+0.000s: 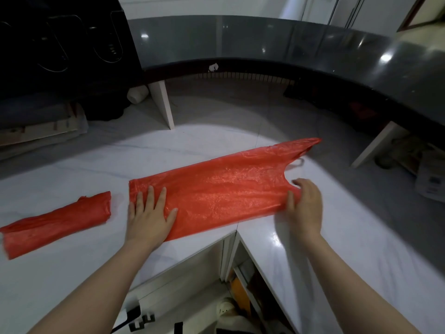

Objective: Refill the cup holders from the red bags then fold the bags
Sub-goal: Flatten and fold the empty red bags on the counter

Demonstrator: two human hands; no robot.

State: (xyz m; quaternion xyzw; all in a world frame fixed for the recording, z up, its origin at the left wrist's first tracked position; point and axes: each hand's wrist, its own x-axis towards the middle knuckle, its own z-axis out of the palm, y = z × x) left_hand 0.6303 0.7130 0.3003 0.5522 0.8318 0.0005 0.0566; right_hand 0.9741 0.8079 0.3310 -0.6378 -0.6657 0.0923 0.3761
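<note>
As the bag (224, 189) lies lengthwise between your hands, left hand (150, 213) presses flat and open on its base; right hand (307, 206) pinches the handle end.

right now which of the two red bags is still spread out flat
The larger red bag under both hands, left hand flat on it, right hand at its handle end. The other red bag, far left, is already folded narrow.

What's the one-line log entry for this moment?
phase: folding | left hand: flat on bag | right hand: pinching handle end | folded bag: left on counter
</note>
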